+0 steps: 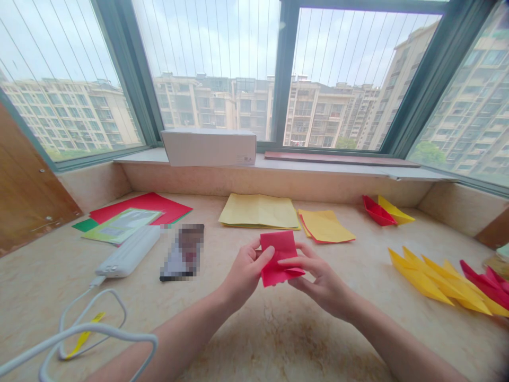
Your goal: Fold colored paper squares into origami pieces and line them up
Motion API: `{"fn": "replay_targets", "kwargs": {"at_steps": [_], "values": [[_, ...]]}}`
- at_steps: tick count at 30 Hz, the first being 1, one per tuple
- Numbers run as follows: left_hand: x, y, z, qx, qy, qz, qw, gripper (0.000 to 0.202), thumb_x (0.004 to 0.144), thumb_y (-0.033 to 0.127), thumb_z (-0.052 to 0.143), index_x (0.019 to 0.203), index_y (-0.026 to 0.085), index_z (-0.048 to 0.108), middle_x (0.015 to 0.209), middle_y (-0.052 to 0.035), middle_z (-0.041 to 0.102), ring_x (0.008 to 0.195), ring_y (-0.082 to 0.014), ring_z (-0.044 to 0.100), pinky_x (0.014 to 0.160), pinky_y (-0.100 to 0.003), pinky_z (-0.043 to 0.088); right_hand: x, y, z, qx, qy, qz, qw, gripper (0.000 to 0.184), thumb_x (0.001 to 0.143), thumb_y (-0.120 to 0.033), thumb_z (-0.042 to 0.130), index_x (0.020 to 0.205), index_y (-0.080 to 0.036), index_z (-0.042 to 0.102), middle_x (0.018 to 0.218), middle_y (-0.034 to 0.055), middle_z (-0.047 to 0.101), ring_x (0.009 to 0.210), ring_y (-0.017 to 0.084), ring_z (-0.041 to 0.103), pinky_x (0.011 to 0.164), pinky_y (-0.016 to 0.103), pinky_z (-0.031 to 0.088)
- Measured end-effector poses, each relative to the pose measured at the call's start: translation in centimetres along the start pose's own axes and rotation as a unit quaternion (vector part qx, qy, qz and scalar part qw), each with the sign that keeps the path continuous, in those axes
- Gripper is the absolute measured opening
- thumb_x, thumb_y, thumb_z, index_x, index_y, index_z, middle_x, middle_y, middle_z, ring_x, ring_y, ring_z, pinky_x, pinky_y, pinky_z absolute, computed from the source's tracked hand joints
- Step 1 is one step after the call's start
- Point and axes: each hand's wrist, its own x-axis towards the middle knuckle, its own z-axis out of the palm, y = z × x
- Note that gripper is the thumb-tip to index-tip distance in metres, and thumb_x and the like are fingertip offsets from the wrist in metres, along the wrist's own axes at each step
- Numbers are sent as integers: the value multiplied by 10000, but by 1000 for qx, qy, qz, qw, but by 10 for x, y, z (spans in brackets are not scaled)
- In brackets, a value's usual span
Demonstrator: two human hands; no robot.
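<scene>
Red paper [280,257], edges in left hand [244,276], right hand [323,281]

Our bare forearms, left forearm [178,333] and right forearm [401,345], angle in from the lower corners toward the centre. Left hand [242,273]: turned on edge, thumb [265,258] raised and pressing forward, others curled behind. Right hand [324,281]: flatter, back upward, fingers [296,261] extended toward the left in a light pinch. Wrists slightly bent. Hands close together, not touching.
</scene>
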Motion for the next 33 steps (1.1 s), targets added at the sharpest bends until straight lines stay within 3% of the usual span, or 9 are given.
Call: {"fn": "replay_targets", "kwargs": {"at_steps": [3, 5, 9, 13, 18, 23, 27, 30, 33], "values": [[-2, 0, 0, 27, -29, -4, 999, 444, 874, 428, 664, 1190, 121, 607, 809, -96, 747, 550, -173, 680, 470, -234, 486, 1, 1, 0, 3, 24, -8, 1000, 210, 961, -363, 579, 981, -251, 756, 1200, 90, 590, 1138, 252, 573, 989, 428, 495], [-3, -1, 0, 33, -48, -2, 998, 423, 864, 406, 684, 1165, 117, 611, 836, -105, 746, 571, -179, 692, 490, -245, 507, 1, 3, 0, 8, 47, 0, 999, 220, 966, -348, 572, 906, -233, 751, 1137, 85, 604, 1056, 233, 595, 962, 422, 504], [-3, -6, 2, 28, -80, 17, 996, 439, 817, 369, 751, 1143, 115, 602, 936, -128, 738, 617, -178, 698, 564, -288, 556, 2, 6, 1, 52, 83, 11, 995, 105, 933, -304, 628, 969, -241, 704, 1122, 72, 596, 997, 220, 620, 869, 386, 548], [-1, -10, 1, 23, -94, 36, 995, 476, 798, 377, 774, 1160, 122, 599, 910, -109, 729, 593, -155, 671, 561, -281, 540, -1, 8, 3, 89, 84, 4, 992, 85, 938, -272, 622, 1023, -266, 631, 1075, 44, 611, 991, 206, 645, 865, 370, 550], [2, -14, -1, 23, -64, 24, 997, 581, 750, 360, 814, 1224, 120, 579, 798, -60, 715, 510, -114, 597, 509, -256, 491, -5, 7, 8, 131, 95, 8, 987, 293, 914, -243, 663, 1113, -328, 464, 1130, 13, 625, 1011, 188, 669, 857, 345, 559], [3, -15, -2, 61, -63, 6, 996, 528, 757, 350, 792, 1180, 111, 584, 656, -2, 654, 438, -95, 528, 417, -213, 384, -9, 7, 9, 136, 101, 32, 985, 701, 887, -269, 695, 1420, -419, 265, 1330, 63, 535, 1087, 219, 664, 882, 384, 581], [1, -15, 1, 53, -51, 4, 997, 499, 749, 320, 791, 1157, 127, 578, 679, 13, 643, 455, -75, 498, 426, -200, 375, -11, 11, 7, 93, 81, 29, 992, 531, 896, -275, 687, 1350, -375, 430, 1304, 62, 586, 1124, 221, 656, 947, 376, 565], [0, -14, 2, 18, -76, 13, 997, 446, 770, 346, 778, 1118, 132, 600, 725, -3, 647, 500, -66, 497, 472, -196, 386, -12, 12, 5, 79, 90, 31, 992, 394, 903, -283, 678, 1255, -328, 508, 1196, 61, 645, 1068, 221, 677, 931, 377, 574], [0, -14, 1, -30, -112, 15, 993, 490, 788, 387, 764, 1176, 142, 592, 805, -34, 661, 576, -95, 562, 553, -229, 441, -12, 14, 2, 86, 119, 41, 988, 332, 899, -301, 680, 1202, -297, 543, 1214, 80, 626, 1069, 242, 673, 910, 393, 582]]}}
